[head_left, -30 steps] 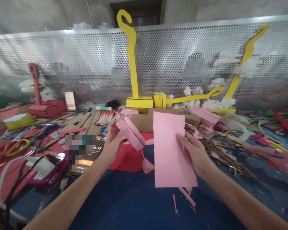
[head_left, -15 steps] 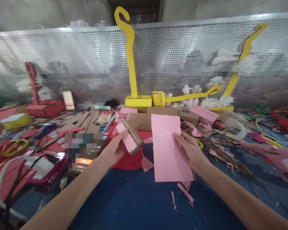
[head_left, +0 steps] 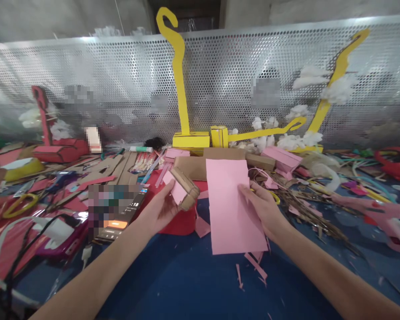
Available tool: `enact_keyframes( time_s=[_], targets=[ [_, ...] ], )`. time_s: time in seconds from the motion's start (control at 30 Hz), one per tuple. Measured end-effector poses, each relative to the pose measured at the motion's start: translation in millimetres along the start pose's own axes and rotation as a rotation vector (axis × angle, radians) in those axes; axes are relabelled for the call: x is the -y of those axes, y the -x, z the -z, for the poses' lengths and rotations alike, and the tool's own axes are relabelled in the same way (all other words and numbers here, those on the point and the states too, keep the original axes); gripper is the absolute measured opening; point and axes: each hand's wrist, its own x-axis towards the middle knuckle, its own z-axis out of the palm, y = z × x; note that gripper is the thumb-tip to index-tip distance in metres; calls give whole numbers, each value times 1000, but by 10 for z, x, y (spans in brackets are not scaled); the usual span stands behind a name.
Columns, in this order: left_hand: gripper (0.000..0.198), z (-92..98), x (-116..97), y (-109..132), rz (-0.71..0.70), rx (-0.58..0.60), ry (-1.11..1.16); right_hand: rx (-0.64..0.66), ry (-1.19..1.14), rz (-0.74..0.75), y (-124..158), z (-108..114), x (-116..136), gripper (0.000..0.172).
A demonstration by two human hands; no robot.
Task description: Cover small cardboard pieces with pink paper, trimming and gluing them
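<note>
Left hand is closed round the small cardboard box, held mid-scene. One face is pink-papered, the end bare brown, so it looks part-covered. Right hand pinches the loose pink paper sheet just right of it. Pink offcuts lie on the blue table.

Nearest the person the blue bench lies open (only pink scraps there). A phone blocks the left, a twig pile the right, a perforated screen the back. The pink sheet in the right hand nearly fills the gap to the cardboard box in the left hand.
</note>
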Motion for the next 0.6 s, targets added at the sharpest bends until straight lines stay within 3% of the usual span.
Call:
enact_keyframes(
  time_s=[0.2,0.5,0.6],
  targets=[
    [31,-5,-20,-1,62,29,26,52,-25,-3,25,-6,-1,41],
    [5,37,49,-41,3,59,42,334,46,-64,106,-34,-126,42],
    [12,32,27,-17,32,59,50,345,37,-49,101,-27,-178,39]
  ],
)
